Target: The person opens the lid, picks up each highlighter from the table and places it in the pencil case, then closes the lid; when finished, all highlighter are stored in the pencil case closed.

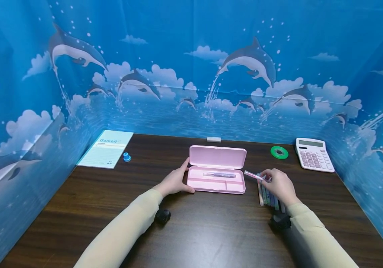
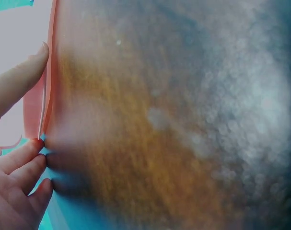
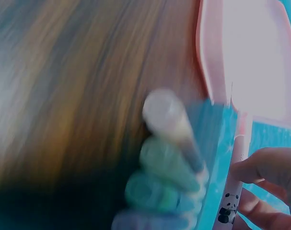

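A pink pencil case [image 1: 216,189] lies with its lid raised, a pale purple pen [image 1: 219,175] inside its long compartment. My left hand [image 1: 176,180] holds the case's left end, thumb at the front corner and fingers toward the lid; the left wrist view shows this thumb [image 2: 20,81] against the pink edge. Between thumb and fingers my right hand [image 1: 280,184] pinches a pink pen [image 1: 253,175] just right of the case. A panda print marks that pen [image 3: 234,191] in the right wrist view. Several pens [image 1: 267,197] in different colours lie side by side beneath the right hand.
A notebook [image 1: 105,149] and a small blue object [image 1: 126,157] are at the back left. A white block [image 1: 213,139] sits by the back edge. Farther right are a green ring-shaped roll [image 1: 279,152] and a calculator [image 1: 314,154]. Dolphin-printed curtains enclose the dark wooden table [image 1: 208,230].
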The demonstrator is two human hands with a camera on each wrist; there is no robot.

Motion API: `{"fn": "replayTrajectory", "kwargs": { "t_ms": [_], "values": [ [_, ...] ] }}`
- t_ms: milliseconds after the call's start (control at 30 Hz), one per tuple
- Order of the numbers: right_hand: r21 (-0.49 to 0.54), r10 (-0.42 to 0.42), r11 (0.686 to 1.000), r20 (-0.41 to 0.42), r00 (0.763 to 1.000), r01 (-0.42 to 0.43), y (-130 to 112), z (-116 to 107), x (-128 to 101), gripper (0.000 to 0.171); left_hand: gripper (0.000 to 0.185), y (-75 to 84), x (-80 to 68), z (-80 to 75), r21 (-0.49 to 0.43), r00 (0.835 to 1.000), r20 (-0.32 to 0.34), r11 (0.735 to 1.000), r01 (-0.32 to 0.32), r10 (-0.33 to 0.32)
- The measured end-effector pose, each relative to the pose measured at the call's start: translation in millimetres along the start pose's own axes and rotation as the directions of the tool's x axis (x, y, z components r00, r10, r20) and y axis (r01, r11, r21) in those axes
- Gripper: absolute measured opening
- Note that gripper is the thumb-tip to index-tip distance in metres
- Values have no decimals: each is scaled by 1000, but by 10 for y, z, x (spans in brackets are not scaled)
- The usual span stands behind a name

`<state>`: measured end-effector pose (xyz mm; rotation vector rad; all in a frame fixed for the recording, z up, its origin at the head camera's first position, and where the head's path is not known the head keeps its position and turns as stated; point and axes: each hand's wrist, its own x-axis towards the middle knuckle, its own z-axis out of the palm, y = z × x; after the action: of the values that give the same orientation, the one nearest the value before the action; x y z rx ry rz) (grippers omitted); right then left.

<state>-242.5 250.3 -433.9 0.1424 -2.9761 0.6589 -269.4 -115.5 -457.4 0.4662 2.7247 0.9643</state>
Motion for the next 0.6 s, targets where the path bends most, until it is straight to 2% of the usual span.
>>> {"fn": "replayTrajectory", "kwargs": {
  "t_ms": [400, 600],
  "values": [
    [30, -60, 998, 2, 998, 60, -369, 181, 152, 14, 122, -3, 6, -12, 16, 1000, 8, 1000, -3, 3],
    [56, -117, 992, 21, 993, 116, -547, 288, 238, 12, 122, 8, 4, -19, 27, 1000, 15, 1000, 1, -1]
  ]
}}
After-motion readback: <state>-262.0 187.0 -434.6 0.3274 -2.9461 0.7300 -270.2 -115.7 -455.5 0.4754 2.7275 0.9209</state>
